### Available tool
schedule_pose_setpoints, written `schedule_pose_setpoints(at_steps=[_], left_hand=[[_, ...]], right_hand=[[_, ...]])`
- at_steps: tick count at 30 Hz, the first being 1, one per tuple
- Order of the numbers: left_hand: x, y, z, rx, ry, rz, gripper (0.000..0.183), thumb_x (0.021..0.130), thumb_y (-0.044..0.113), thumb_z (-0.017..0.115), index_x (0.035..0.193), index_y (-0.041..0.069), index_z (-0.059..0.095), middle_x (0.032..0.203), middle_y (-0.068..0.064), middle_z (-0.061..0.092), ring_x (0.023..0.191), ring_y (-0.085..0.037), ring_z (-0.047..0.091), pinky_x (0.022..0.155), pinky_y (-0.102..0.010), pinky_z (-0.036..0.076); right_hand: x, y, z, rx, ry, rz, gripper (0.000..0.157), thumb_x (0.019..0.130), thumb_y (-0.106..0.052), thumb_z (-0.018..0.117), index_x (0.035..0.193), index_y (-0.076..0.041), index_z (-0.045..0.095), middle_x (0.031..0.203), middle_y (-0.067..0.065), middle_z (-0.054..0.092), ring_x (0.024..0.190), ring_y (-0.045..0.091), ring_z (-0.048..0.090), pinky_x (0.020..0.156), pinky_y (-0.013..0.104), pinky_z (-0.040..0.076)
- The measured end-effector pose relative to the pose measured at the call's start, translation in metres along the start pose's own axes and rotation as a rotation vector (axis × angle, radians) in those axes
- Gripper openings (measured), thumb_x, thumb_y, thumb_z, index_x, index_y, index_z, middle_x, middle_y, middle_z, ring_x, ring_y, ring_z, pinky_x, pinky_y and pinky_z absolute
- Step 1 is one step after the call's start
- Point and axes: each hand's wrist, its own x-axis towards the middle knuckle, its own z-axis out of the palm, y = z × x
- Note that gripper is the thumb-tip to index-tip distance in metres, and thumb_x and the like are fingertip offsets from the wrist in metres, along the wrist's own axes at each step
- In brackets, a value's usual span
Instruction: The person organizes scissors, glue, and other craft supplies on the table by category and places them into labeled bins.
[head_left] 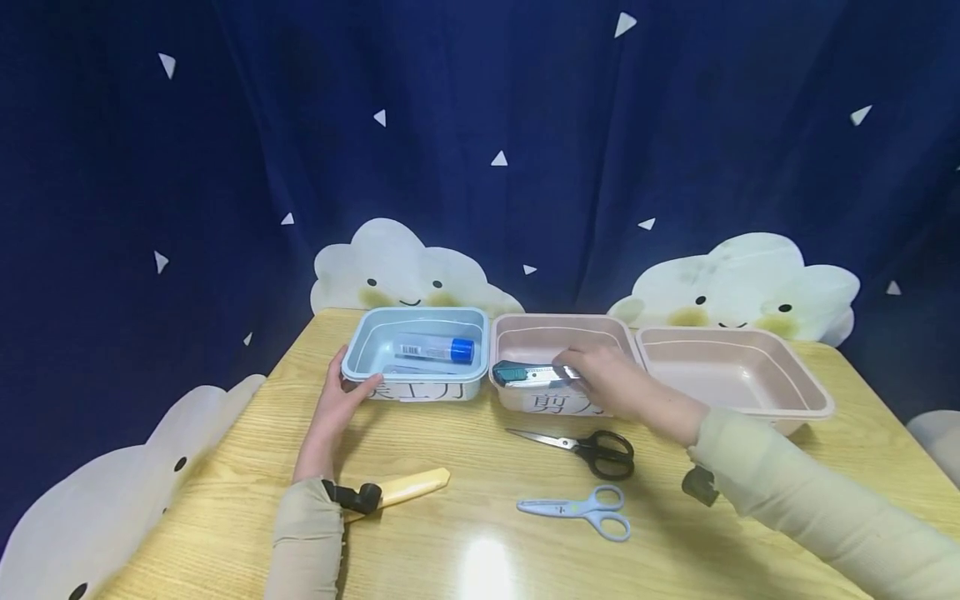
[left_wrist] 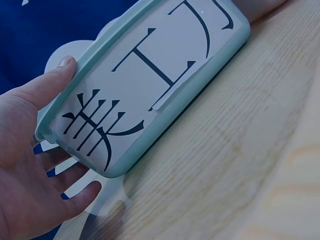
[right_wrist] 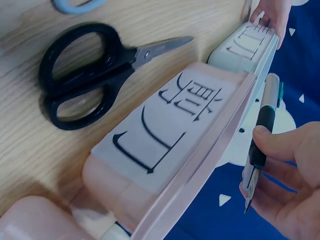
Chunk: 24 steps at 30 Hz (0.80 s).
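Note:
My right hand (head_left: 603, 377) pinches a utility knife (head_left: 525, 374) with a dark green and silver body, above the front rim of the middle pink bin (head_left: 558, 323). In the right wrist view, the thumb and fingers close on the knife's black part (right_wrist: 265, 118). My left hand (head_left: 341, 398) holds the left front corner of the light blue bin (head_left: 418, 315). Its thumb lies on the front rim and its fingers go round the left end (left_wrist: 50, 165). Inside that bin lies a clear tube with a blue cap (head_left: 459, 350), plus another clear item, partly hidden.
Black-handled scissors (head_left: 603, 454) lie before the middle bin, with light blue scissors (head_left: 573, 507) nearer. A long yellow object (head_left: 412, 487) is partly hidden by the left wrist. Another pink bin (head_left: 720, 367) stands at right. A blue curtain (head_left: 450, 100) hangs behind the table.

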Motion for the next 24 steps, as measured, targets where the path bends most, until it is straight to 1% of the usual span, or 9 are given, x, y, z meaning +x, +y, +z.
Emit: schedule_pose_setpoints(at_steps=[4,8,11,15,17,24], left_hand=[[0.0,-0.001,0.0,0.004,0.008,0.001,0.09,0.083,0.029,0.066,0.147,0.024,0.003,0.152,-0.008,0.014,0.137,-0.031,0.02,0.111,-0.046,0.019],[0.001,-0.002,0.002,-0.007,-0.001,0.012,0.091,0.083,0.029,0.066,0.147,0.023,0.002,0.152,-0.009,0.013,0.137,-0.032,0.018,0.112,-0.047,0.017],[0.001,-0.003,0.003,-0.018,-0.006,0.019,0.091,0.083,0.028,0.066,0.147,0.023,0.002,0.152,-0.01,0.013,0.137,-0.033,0.018,0.111,-0.047,0.018],[0.001,-0.003,0.002,-0.026,0.002,0.017,0.09,0.083,0.026,0.066,0.147,0.023,0.003,0.152,-0.01,0.014,0.137,-0.033,0.02,0.111,-0.045,0.021],[0.0,-0.003,0.001,-0.028,0.003,0.016,0.09,0.083,0.026,0.066,0.147,0.023,0.002,0.152,-0.01,0.014,0.136,-0.033,0.021,0.111,-0.045,0.021],[0.001,-0.001,0.0,-0.027,0.004,0.015,0.09,0.083,0.027,0.066,0.147,0.023,0.003,0.152,-0.009,0.014,0.137,-0.032,0.02,0.111,-0.045,0.021]], right_hand=[[-0.002,0.009,-0.001,0.006,-0.022,0.043,0.028,0.069,0.004,0.071,0.095,-0.004,0.066,0.09,0.008,0.066,0.086,0.026,0.063,0.077,0.039,0.051],[-0.005,0.019,-0.001,0.007,-0.023,0.09,0.026,0.071,0.003,0.069,0.096,-0.005,0.066,0.092,0.008,0.066,0.089,0.027,0.061,0.082,0.043,0.048],[-0.008,0.026,0.0,0.02,-0.022,0.105,0.025,0.072,0.004,0.068,0.095,-0.005,0.065,0.091,0.008,0.066,0.089,0.028,0.061,0.081,0.044,0.048],[-0.01,0.035,0.003,0.057,-0.039,0.121,0.032,0.067,0.006,0.069,0.098,-0.002,0.066,0.093,0.01,0.066,0.09,0.029,0.06,0.079,0.044,0.049],[-0.011,0.039,0.006,0.067,-0.039,0.128,0.036,0.065,0.007,0.07,0.1,-0.001,0.066,0.095,0.012,0.067,0.092,0.03,0.06,0.081,0.045,0.049],[-0.01,0.052,0.016,0.093,-0.011,0.167,0.035,0.064,0.005,0.072,0.098,-0.002,0.067,0.097,0.012,0.066,0.096,0.032,0.058,0.085,0.046,0.046]])
